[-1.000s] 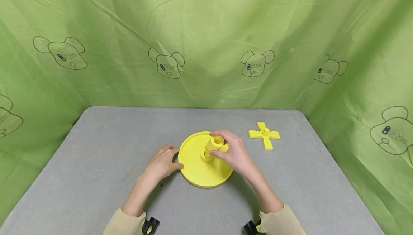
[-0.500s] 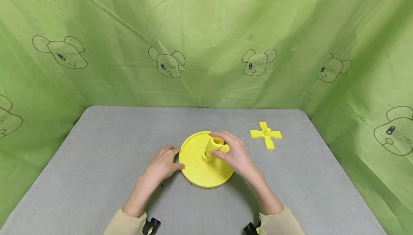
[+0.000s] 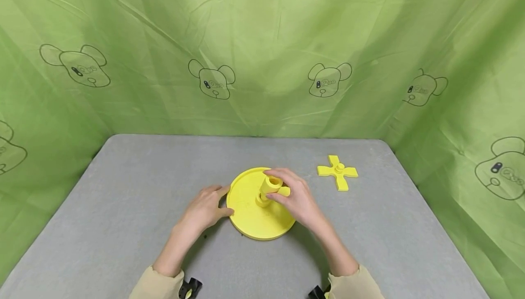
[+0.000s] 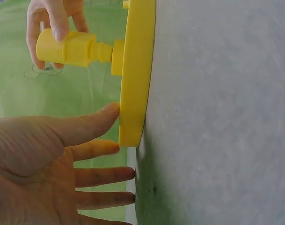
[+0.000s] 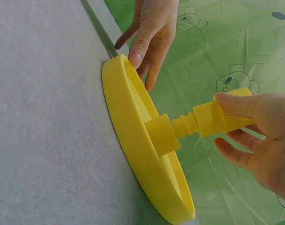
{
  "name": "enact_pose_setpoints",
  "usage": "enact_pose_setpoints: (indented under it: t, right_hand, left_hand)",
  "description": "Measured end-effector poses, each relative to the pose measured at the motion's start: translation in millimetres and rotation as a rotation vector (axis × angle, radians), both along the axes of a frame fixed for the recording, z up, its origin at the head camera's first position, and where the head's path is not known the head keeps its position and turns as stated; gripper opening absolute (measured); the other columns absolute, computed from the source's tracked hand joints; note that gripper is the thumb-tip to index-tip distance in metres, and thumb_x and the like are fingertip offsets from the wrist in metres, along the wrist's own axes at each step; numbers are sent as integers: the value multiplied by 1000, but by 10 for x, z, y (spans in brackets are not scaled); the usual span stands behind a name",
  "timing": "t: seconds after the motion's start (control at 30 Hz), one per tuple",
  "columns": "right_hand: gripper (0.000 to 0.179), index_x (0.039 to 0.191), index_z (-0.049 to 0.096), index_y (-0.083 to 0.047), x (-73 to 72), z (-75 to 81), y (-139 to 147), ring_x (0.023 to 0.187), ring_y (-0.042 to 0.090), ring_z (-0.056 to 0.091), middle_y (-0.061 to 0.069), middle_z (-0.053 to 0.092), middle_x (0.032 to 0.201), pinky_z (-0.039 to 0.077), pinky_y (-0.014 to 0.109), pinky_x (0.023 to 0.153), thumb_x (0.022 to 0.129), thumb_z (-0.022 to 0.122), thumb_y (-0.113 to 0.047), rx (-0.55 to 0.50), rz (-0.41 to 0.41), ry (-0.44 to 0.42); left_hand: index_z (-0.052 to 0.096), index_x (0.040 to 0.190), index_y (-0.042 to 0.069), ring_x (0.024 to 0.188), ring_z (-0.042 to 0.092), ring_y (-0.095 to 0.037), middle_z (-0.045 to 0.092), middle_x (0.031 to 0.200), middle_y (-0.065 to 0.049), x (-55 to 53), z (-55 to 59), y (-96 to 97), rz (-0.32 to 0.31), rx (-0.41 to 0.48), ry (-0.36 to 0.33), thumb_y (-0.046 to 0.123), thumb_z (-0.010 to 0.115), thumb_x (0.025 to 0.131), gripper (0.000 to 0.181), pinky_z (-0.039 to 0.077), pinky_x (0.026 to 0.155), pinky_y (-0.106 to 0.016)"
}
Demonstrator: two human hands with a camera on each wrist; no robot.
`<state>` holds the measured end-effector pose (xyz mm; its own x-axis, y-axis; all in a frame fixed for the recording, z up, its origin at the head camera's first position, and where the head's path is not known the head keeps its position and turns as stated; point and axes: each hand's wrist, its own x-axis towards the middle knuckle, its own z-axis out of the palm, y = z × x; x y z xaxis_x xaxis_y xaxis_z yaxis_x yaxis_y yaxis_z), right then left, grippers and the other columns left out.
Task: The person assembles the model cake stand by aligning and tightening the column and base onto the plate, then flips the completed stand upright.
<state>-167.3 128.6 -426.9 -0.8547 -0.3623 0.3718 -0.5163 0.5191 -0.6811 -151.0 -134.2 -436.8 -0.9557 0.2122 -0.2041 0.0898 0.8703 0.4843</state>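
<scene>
A round yellow disc [image 3: 246,219] with a raised rim lies on the table. From its middle rises a short socket [image 5: 162,135]. My right hand [image 3: 298,198] pinches a hollow yellow cylinder [image 5: 210,118] between thumb and fingers, tilted in the head view. Its narrower threaded end [image 4: 103,52] points down and meets the socket's mouth; how deep it sits cannot be seen. My left hand [image 3: 206,208] is at the disc's left edge, thumb on the rim and index finger against the side. Its other fingers stretch out straight beside the disc, near the tabletop.
A yellow four-armed cross piece [image 3: 338,171] with a central round stud lies on the grey table [image 3: 135,198], to the right of and beyond the disc. Green cloth [image 3: 266,39] printed with bear faces hangs behind the table and along both sides.
My right hand and the cylinder have shifted very slightly left and down in the head view. The left hand keeps its place on the rim, and the disc stays put.
</scene>
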Motion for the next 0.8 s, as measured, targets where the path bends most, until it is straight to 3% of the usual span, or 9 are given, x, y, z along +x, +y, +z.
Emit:
enact_pose_setpoints:
  t: [0.6,0.8]
  right_hand:
    - [53,138,67,-19,-4,-43,-47,118,18,68,0,67,135,61,35,94,87,82,-11,11,41,7]
    - [54,139,66,-21,4,-55,-57,124,19,66,-1,67,137,60,35,96,87,82,-13,16,47,-5]
  left_hand:
    - [52,152,13,142,46,-51,52,153,-24,-19,13,9,23,-43,-12,33,79,91,70,38,105,-80]
    - [53,152,15,142,47,-49,52,154,-22,-10,21,9,29,-63,-14,34,79,91,69,38,105,-80]
